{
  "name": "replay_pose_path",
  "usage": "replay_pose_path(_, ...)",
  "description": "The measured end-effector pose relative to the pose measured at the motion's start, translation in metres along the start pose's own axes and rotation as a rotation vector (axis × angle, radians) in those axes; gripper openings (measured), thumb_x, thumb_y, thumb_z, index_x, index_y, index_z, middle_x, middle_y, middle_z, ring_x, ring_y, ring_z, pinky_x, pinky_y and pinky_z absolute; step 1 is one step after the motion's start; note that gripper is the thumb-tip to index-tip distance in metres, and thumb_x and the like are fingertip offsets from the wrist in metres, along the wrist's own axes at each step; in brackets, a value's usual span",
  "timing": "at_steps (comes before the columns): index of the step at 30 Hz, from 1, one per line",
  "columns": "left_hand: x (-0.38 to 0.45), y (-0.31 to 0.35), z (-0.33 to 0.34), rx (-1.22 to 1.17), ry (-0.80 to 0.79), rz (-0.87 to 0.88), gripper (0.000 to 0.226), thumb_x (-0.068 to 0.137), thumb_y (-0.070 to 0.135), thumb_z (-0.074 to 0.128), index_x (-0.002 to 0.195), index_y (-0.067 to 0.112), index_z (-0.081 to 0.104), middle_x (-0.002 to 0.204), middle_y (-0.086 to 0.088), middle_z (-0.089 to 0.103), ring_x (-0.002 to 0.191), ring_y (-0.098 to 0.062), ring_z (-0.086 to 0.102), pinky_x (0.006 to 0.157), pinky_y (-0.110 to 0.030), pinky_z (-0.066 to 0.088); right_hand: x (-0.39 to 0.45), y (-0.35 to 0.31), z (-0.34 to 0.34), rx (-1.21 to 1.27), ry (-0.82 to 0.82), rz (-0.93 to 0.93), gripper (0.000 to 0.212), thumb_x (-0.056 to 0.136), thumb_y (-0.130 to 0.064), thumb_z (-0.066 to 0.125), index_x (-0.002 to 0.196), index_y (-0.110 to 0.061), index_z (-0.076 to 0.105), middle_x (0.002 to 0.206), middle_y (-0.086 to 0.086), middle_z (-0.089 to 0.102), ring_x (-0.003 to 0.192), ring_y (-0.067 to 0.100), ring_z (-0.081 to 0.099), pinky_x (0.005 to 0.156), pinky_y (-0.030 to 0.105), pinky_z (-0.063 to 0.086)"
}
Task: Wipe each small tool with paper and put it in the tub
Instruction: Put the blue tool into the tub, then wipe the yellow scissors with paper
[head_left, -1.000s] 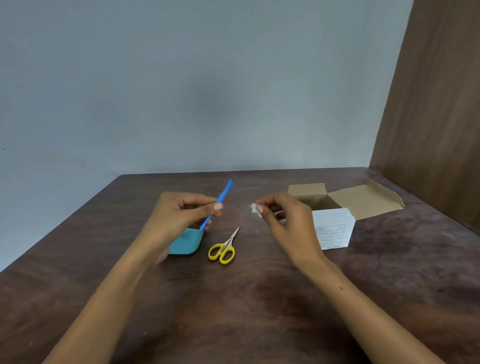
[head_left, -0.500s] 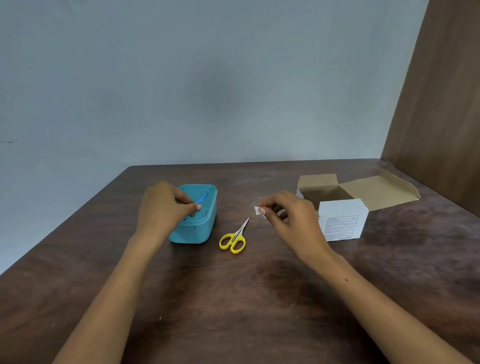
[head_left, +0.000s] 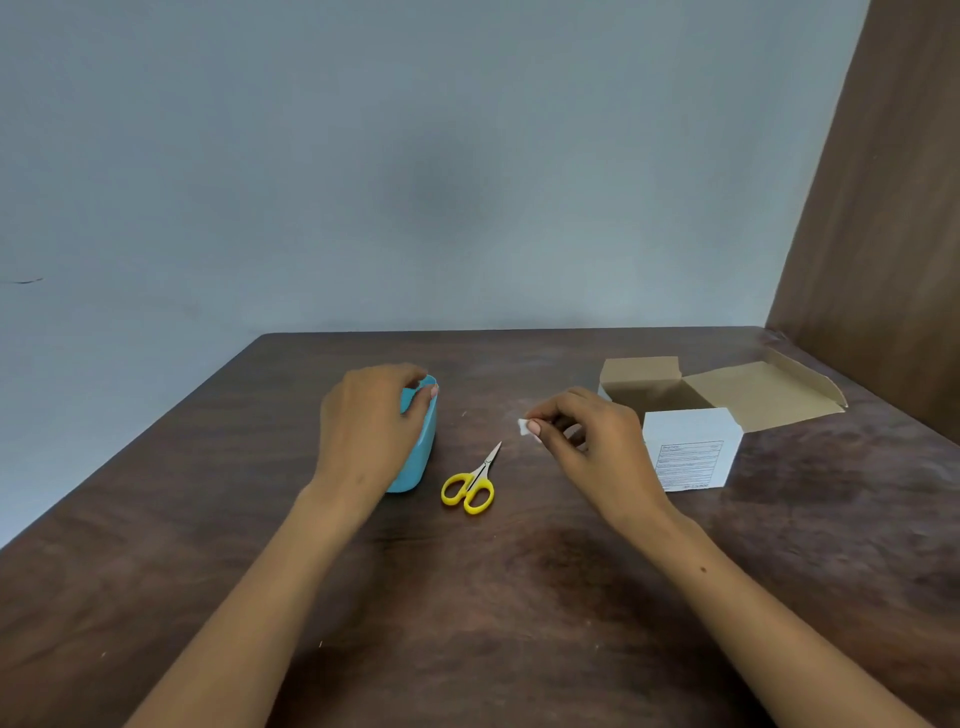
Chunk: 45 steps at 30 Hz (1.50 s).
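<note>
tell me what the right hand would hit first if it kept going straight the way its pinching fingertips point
The right hand, pinching the paper, points leftward across the table toward the blue tub. The tub's side looks first in line; the scissors lie nearer the person, probably off that path. Depth is uncertain.

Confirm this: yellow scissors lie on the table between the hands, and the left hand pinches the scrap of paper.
Wrong hand. In the head view the right hand pinches the scrap of paper; the left hand rests over the tub. The scissors do lie between the hands.
</note>
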<state>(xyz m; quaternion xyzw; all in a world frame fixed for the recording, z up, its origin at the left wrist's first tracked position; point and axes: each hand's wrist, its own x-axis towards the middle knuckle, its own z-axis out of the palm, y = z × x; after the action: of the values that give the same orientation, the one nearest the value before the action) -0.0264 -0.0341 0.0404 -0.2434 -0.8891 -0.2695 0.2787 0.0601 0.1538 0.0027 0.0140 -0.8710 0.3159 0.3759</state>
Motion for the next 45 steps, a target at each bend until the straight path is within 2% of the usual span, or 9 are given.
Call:
replay_pose_path(3, -0.013, 0.021, 0.004, -0.107, -0.04, 0.164, 0.023, 0.091, 0.028, 0.059, 0.11, 0.019, 0.069, 0.111, 0.002, 0.07, 0.109, -0.02, 0.06, 0.085, -0.034, 0.047, 0.0, 0.002, 0.0, -0.019, -0.006, 0.011, 0.007, 0.084, -0.014, 0.068, 0.081, -0.02, 0.071, 0.079, -0.01, 0.063, 0.076, 0.004, 0.057, 0.061, 0.009, 0.041)
replay_pose_path(7, -0.029, 0.034, 0.018, -0.067, -0.307, 0.26, 0.025, 0.09, 0.034, 0.058, 0.11, 0.023, 0.068, 0.109, 0.004, 0.068, 0.104, -0.017, 0.06, 0.082, -0.035, 0.05, 0.0, 0.002, -0.002, -0.048, -0.003, 0.01, 0.005, 0.084, -0.015, 0.068, 0.083, -0.019, 0.071, 0.08, -0.008, 0.064, 0.072, 0.006, 0.057, 0.06, 0.012, 0.044)
replay_pose_path(12, -0.032, 0.035, 0.018, 0.081, -0.536, 0.209, 0.049, 0.085, 0.047, 0.062, 0.128, 0.024, 0.058, 0.123, 0.002, 0.065, 0.112, -0.015, 0.059, 0.089, -0.028, 0.046, 0.0, 0.0, -0.004, -0.068, -0.004, 0.023, 0.004, 0.085, -0.017, 0.067, 0.085, -0.018, 0.071, 0.083, -0.007, 0.066, 0.073, 0.007, 0.058, 0.061, 0.016, 0.046)
replay_pose_path(18, -0.031, 0.03, 0.021, 0.027, -0.648, 0.098, 0.05, 0.077, 0.042, 0.073, 0.122, 0.023, 0.063, 0.119, 0.002, 0.064, 0.108, -0.014, 0.058, 0.092, -0.031, 0.05, -0.001, -0.001, -0.004, -0.088, -0.028, 0.031, 0.005, 0.086, -0.019, 0.066, 0.086, -0.018, 0.071, 0.086, -0.007, 0.067, 0.076, 0.007, 0.06, 0.063, 0.019, 0.048)
replay_pose_path(24, -0.029, 0.027, 0.025, -0.091, -0.62, 0.033, 0.042, 0.074, 0.034, 0.077, 0.112, 0.02, 0.067, 0.109, 0.002, 0.064, 0.095, -0.009, 0.055, 0.08, -0.021, 0.047, -0.001, -0.003, -0.004, -0.099, -0.049, 0.037, 0.005, 0.086, -0.02, 0.066, 0.087, -0.018, 0.07, 0.087, -0.007, 0.067, 0.076, 0.009, 0.06, 0.067, 0.025, 0.052)
replay_pose_path(30, -0.033, 0.029, 0.03, -0.2, -0.468, 0.027, 0.016, 0.082, 0.026, 0.068, 0.092, 0.016, 0.075, 0.088, 0.0, 0.07, 0.082, -0.009, 0.061, 0.078, -0.028, 0.054, -0.001, -0.002, -0.003, -0.085, -0.032, 0.047, 0.004, 0.086, -0.018, 0.065, 0.084, -0.017, 0.069, 0.085, -0.006, 0.067, 0.077, 0.009, 0.06, 0.069, 0.031, 0.052)
replay_pose_path(36, -0.033, 0.03, 0.033, -0.245, -0.316, 0.023, 0.014, 0.087, 0.024, 0.065, 0.089, 0.013, 0.073, 0.081, 0.0, 0.07, 0.076, -0.011, 0.062, 0.072, -0.029, 0.052, -0.001, -0.003, -0.004, -0.054, -0.034, 0.094, 0.005, 0.086, -0.014, 0.066, 0.087, -0.016, 0.07, 0.088, -0.005, 0.068, 0.079, 0.006, 0.059, 0.066, 0.007, 0.043)
replay_pose_path(39, -0.033, 0.031, 0.031, -0.366, -0.235, -0.049, 0.01, 0.084, 0.023, 0.069, 0.083, 0.014, 0.074, 0.074, 0.003, 0.072, 0.071, -0.011, 0.066, 0.067, -0.031, 0.055, 0.0, -0.003, -0.006, 0.037, 0.007, 0.144, 0.004, 0.084, -0.011, 0.068, 0.084, -0.015, 0.071, 0.081, -0.006, 0.069, 0.075, 0.004, 0.061, 0.063, 0.004, 0.042)
replay_pose_path(45, -0.031, 0.033, 0.026, -0.831, -0.302, -0.335, 0.012, 0.084, 0.017, 0.068, 0.075, 0.01, 0.071, 0.074, -0.006, 0.074, 0.068, -0.014, 0.071, 0.064, -0.026, 0.06, 0.003, -0.006, -0.011, 0.223, 0.066, 0.216, 0.016, 0.082, -0.003, 0.067, 0.078, -0.018, 0.069, 0.077, -0.006, 0.071, 0.073, 0.012, 0.066, 0.068, 0.034, 0.058)
